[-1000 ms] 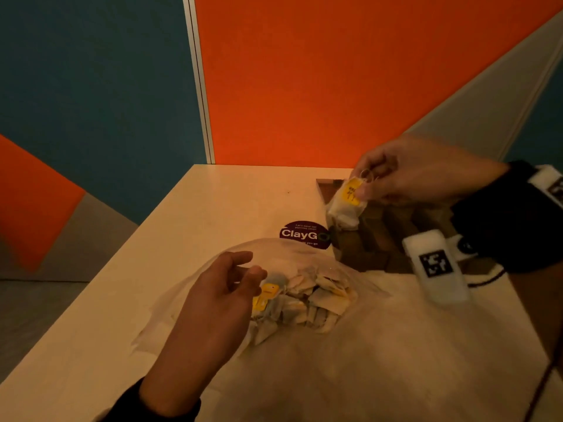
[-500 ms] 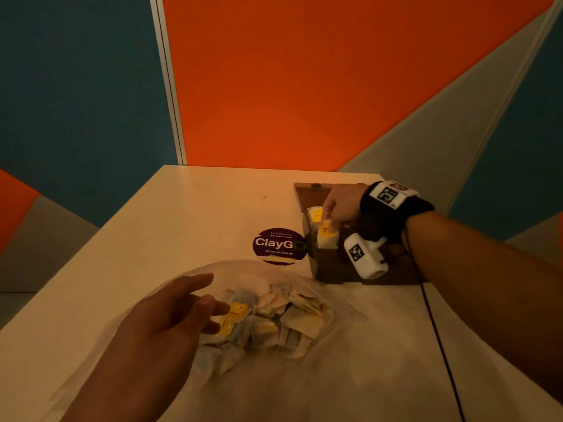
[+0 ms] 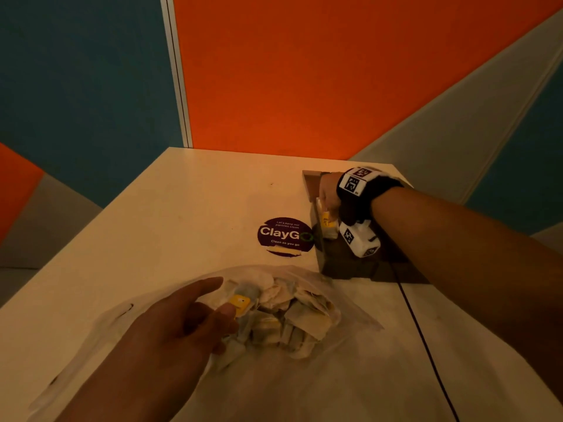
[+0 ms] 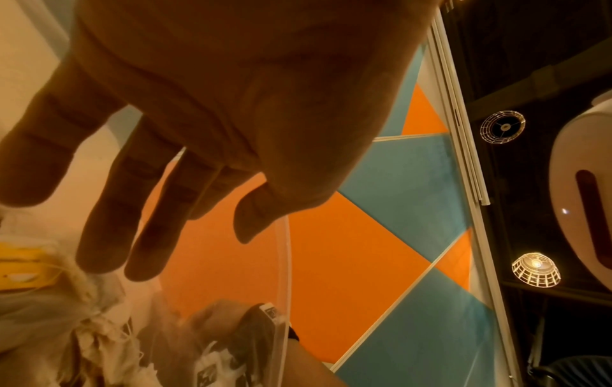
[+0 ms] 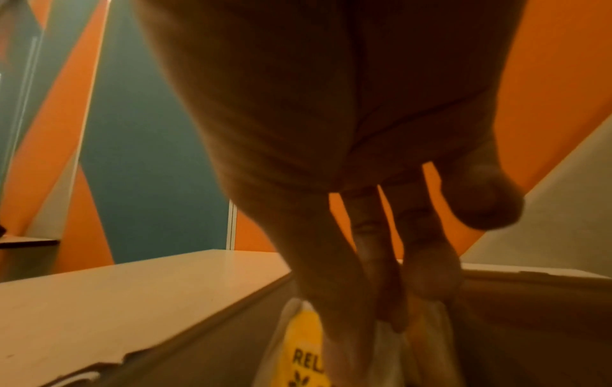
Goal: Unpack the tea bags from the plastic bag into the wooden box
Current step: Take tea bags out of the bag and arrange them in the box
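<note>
Tea bags split between two places: a loose heap in the plastic bag, a few in the wooden box.

Tea bags [image 3: 286, 315] still in the plastic bag [image 3: 350, 312] lie near the front of the worktop [image 3: 182, 214], just ahead and right of the left hand [image 3: 182, 318], whose fingers [image 4: 109, 222] are spread and relaxed over the heap, grasping nothing; a yellow tag [image 3: 240, 303] sits beside the thumb. Well apart at back right, the right hand [image 3: 329, 193] reaches down into the wooden box [image 3: 347, 269], fingers [image 5: 331, 301] pinching one tea bag [image 5: 304, 348] upright, tag facing left. So the left hand is nearer the heap and the right nearer the box. Count: one bag, one box, at least two tea bags showing in the box; the heap is too jumbled to count.
</note>
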A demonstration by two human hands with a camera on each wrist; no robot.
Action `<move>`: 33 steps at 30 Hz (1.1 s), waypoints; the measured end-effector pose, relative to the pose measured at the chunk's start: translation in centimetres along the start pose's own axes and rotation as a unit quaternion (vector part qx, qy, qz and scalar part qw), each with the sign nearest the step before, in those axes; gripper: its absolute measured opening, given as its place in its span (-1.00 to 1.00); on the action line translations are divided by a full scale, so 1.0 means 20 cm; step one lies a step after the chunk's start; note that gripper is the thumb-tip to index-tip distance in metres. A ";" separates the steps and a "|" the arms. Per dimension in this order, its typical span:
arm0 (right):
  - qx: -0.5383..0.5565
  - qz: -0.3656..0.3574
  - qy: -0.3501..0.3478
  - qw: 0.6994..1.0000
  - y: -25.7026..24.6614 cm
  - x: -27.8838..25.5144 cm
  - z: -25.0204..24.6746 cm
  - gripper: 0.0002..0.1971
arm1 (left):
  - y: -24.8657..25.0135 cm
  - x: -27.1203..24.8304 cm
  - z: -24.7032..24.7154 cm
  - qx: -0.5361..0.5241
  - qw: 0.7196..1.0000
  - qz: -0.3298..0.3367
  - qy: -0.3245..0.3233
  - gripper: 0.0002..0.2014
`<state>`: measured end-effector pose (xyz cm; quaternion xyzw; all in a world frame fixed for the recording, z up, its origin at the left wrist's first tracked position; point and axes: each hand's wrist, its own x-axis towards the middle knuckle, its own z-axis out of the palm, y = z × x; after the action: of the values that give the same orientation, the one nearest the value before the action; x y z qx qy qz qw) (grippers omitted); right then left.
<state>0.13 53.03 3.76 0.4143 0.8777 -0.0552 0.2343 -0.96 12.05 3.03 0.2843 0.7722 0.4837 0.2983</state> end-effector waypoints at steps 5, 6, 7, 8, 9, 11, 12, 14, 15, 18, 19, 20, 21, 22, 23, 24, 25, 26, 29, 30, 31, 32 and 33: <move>-0.035 -0.007 0.033 0.999 0.01 -0.04 -0.02 -0.63 | 0.00 -0.01 -0.01 -0.002 1.000 0.007 0.006 -0.79; -0.009 -0.010 0.055 0.998 0.01 -0.05 -0.02 -0.70 | 0.00 -0.01 -0.01 -0.004 1.000 0.008 0.007 -0.78; 0.012 -0.032 0.088 0.996 -0.06 -0.19 -0.03 -0.79 | -0.01 -0.02 -0.01 0.000 1.000 0.006 0.007 -0.75; 0.026 -0.046 0.113 0.992 -0.13 -0.35 -0.04 -0.83 | -0.01 -0.02 -0.01 0.008 1.000 0.006 0.002 -0.71; 0.018 -0.067 0.137 0.988 -0.19 -0.50 -0.05 -0.86 | -0.03 -0.01 0.00 0.019 1.000 0.006 -0.005 -0.67; 0.070 -0.107 0.209 0.970 -0.24 -0.71 -0.08 -0.91 | -0.04 0.00 0.01 0.035 0.999 0.015 -0.014 -0.61; 0.109 -0.129 0.225 0.960 -0.28 -0.82 -0.08 -0.93 | -0.05 0.00 0.01 0.043 0.999 0.020 -0.013 -0.60; 0.146 -0.184 0.242 0.941 -0.34 -1.05 -0.05 -0.96 | -0.05 0.00 0.01 0.061 0.998 0.032 -0.007 -0.57; 0.160 -0.221 0.245 0.930 -0.37 -1.18 -0.02 -0.97 | -0.04 0.00 0.01 0.070 0.997 0.040 -0.001 -0.55; 0.202 -0.310 0.175 0.912 -0.47 -1.45 0.11 -0.92 | -0.02 -0.01 -0.01 0.107 0.992 0.063 0.020 -0.48; 0.212 -0.315 0.132 0.916 -0.50 -1.49 0.17 -0.90 | 0.00 -0.01 -0.01 0.123 0.989 0.072 0.026 -0.48; 0.207 -0.316 0.099 0.920 -0.52 -1.50 0.24 -0.88 | 0.01 -0.02 -0.02 0.137 0.987 0.080 0.032 -0.49; 0.193 -0.315 0.083 0.925 -0.56 -1.50 0.30 -0.84 | 0.02 -0.02 -0.03 0.146 0.985 0.085 0.037 -0.50; 0.180 -0.314 0.076 0.929 -0.58 -1.47 0.36 -0.80 | 0.03 -0.03 -0.03 0.149 0.984 0.088 0.041 -0.51; 0.160 -0.307 0.074 0.935 -0.61 -1.44 0.41 -0.75 | 0.04 -0.03 -0.03 0.151 0.983 0.092 0.044 -0.50; 0.136 -0.297 0.079 0.942 -0.63 -1.38 0.46 -0.71 | 0.05 -0.03 -0.03 0.155 0.982 0.094 0.047 -0.49; 0.112 -0.279 0.089 0.950 -0.64 -1.33 0.51 -0.67 | 0.05 -0.03 -0.04 0.163 0.980 0.100 0.051 -0.47; 0.096 -0.255 0.098 0.957 -0.66 -1.27 0.55 -0.63 | 0.06 -0.03 -0.04 0.172 0.978 0.105 0.057 -0.47; 0.082 -0.161 0.085 0.980 -0.67 -1.15 0.61 -0.33 | 0.07 -0.03 -0.05 0.201 0.969 0.120 0.074 -0.47; 0.079 -0.138 0.075 0.984 -0.66 -1.12 0.62 -0.22 | 0.07 -0.04 -0.05 0.209 0.967 0.121 0.081 -0.47; 0.074 -0.121 0.065 0.988 -0.66 -1.09 0.63 -0.14 | 0.07 -0.04 -0.06 0.218 0.964 0.122 0.086 -0.49; 0.069 -0.109 0.055 0.990 -0.65 -1.07 0.64 -0.07 | 0.06 -0.03 -0.07 0.231 0.962 0.115 0.087 -0.51; 0.059 -0.101 0.046 0.992 -0.65 -1.05 0.65 -0.01 | 0.05 -0.02 -0.09 0.244 0.960 0.110 0.089 -0.53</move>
<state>6.61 26.09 0.57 0.3385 0.9202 -0.1115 0.1616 -1.86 11.10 4.57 0.3871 0.8542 0.3339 0.0951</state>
